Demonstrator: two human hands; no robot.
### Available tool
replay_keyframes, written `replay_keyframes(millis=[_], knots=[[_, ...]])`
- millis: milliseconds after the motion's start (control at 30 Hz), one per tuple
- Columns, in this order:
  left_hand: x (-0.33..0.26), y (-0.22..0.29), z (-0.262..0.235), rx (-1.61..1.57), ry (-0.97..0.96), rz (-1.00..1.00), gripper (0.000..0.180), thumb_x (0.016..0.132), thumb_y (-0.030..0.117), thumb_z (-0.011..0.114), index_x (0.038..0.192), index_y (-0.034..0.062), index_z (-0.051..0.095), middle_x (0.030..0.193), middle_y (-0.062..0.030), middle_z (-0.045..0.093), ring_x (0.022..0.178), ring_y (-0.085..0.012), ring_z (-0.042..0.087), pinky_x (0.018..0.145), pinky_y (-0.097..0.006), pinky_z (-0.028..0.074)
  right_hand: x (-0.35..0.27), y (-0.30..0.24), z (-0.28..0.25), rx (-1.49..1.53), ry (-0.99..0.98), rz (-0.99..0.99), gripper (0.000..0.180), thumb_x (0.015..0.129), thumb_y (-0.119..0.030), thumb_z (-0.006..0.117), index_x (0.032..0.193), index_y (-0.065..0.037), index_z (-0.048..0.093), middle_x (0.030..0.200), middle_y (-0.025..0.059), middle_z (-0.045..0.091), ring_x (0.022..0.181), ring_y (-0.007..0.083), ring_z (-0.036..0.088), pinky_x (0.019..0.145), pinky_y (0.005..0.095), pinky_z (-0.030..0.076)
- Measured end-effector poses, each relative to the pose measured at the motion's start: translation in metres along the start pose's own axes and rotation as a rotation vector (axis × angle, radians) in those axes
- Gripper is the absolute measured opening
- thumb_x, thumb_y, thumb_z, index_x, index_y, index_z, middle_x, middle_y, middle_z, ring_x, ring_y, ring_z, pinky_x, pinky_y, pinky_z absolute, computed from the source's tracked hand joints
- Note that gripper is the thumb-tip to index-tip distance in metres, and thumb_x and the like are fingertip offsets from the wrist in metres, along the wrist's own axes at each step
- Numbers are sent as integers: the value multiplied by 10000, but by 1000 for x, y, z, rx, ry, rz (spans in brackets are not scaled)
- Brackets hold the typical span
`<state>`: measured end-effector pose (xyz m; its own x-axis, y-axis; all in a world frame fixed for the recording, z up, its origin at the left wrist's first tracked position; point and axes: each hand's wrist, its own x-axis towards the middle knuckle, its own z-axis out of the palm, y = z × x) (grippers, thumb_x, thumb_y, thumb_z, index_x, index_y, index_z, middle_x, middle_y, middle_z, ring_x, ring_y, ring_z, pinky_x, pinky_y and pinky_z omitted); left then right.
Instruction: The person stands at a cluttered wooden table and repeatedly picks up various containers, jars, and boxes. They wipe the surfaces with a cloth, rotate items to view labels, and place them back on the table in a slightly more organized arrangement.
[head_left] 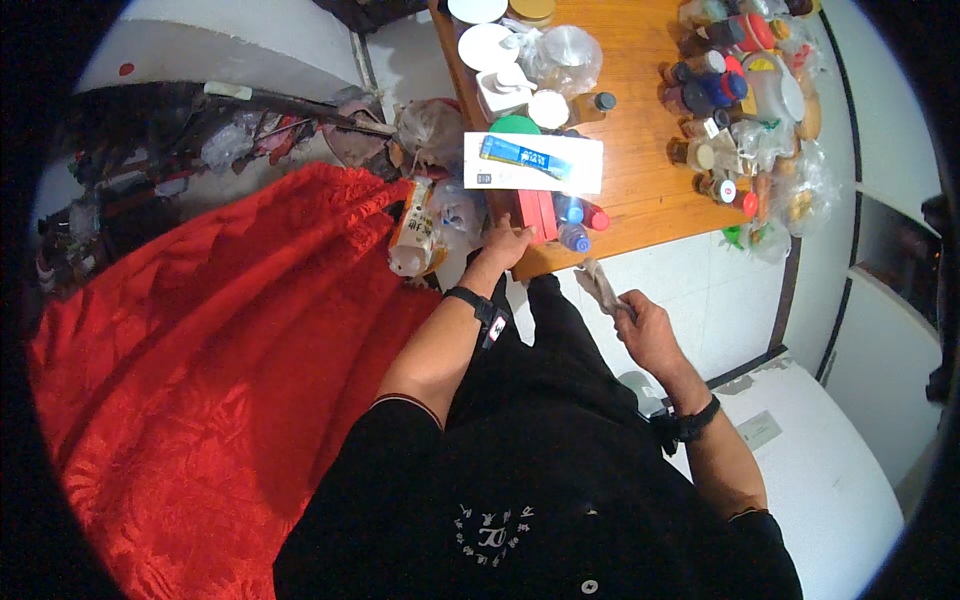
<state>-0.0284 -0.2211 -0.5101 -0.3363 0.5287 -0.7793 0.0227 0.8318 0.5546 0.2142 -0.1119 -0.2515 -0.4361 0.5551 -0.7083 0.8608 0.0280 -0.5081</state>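
Observation:
At the near left corner of the wooden table (640, 232), my left hand (507, 246) is closed on the near end of a red box (538, 212). Part of its fingers is hidden beside the box. A white carton with a blue and yellow picture (580, 165) lies just beyond, over the red box's far end. Right of the red box are blue-capped plastic bottles (574, 238) and a red cap (596, 217). My right hand (648, 330) is closed around a crumpled grey-beige cloth (598, 284), which hangs out in front of the table's near edge.
White-lidded jars (487, 46), a plastic bag (570, 58) and a dark bottle (592, 107) crowd the table's left side. Several condiment jars (690, 98) and bags (805, 190) line its right. Red fabric (260, 370) spreads at left; a printed package (412, 235) lies beside the table.

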Motion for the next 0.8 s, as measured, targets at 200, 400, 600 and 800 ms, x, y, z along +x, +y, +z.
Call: replay_keyframes(millis=[200, 400, 600, 800], knots=[[13, -26, 23, -192, -87, -19, 749, 1039, 500, 598, 1548, -34, 464, 1483, -363, 574, 1349, -492, 598, 1121, -521, 488, -2, 23, -9, -34, 44, -70, 160, 981, -65, 674, 1114, 24, 679, 948, 291, 743, 915, 473, 746, 767, 490, 607], [42, -70, 55, -203, -41, 10, 618, 1073, 452, 584, 1492, 5, 501, 1306, -254, 679, 1167, -369, 703, 924, -464, 581, -1, 40, -33, -42, 73, -115, 166, 994, -85, 663, 1118, 22, 685, 961, 291, 744, 921, 470, 745, 787, 491, 605], [6, -48, 48, 40, -23, 18, 509, 1080, 440, 582, 1348, 8, 616, 1157, -223, 753, 1077, -308, 751, 869, -441, 597, 6, 31, -39, -66, 62, -54, 181, 994, -92, 664, 1132, 23, 681, 979, 290, 747, 944, 473, 739, 811, 500, 603], [-13, -15, 26, 144, -100, -18, 619, 1065, 515, 571, 1390, -11, 593, 1186, -248, 756, 1159, -407, 709, 999, -498, 538, 17, 2, -17, -7, 67, -2, 196, 992, -98, 667, 1141, 28, 677, 974, 295, 745, 937, 481, 736, 809, 507, 600]])
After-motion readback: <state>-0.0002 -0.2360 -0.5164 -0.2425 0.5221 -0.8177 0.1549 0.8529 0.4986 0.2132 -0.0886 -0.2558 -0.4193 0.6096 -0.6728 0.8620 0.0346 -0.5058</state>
